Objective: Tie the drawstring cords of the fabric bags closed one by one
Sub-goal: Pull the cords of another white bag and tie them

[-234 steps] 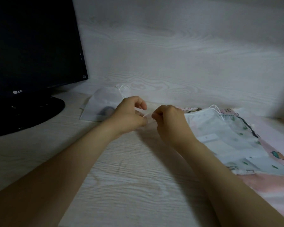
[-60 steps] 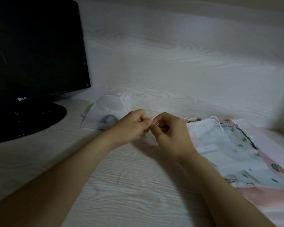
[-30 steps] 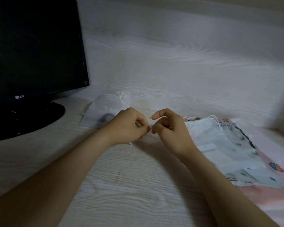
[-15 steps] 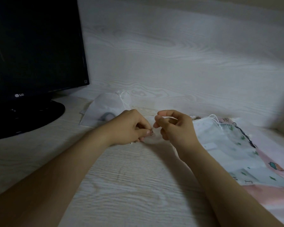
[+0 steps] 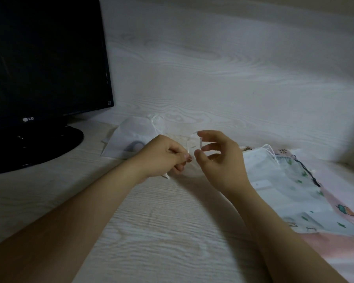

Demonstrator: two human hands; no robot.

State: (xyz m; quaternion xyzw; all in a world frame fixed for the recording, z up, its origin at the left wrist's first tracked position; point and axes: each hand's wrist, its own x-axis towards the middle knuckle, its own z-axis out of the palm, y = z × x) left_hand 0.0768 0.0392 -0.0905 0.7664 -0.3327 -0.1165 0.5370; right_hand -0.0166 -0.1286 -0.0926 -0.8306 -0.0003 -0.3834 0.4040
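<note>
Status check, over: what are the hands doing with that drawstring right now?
Left hand pinching white cord. Right hand fingers apart, cord beside index, grip unclear. White bag behind, patterned bags at right. Nothing blocking.

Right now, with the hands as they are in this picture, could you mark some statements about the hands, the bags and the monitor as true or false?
1. The left hand pinches a thin white cord. True.
2. The monitor shows a bright picture. False: its screen is dark.
3. A white bag lies behind the left hand, near the monitor's base. True.
4. The patterned bags lie in front of the monitor. False: they lie on the other side, beside the right forearm.
5. The right hand presses thumb and forefinger together. False: they are apart, with the fingers loosely curved.
</note>
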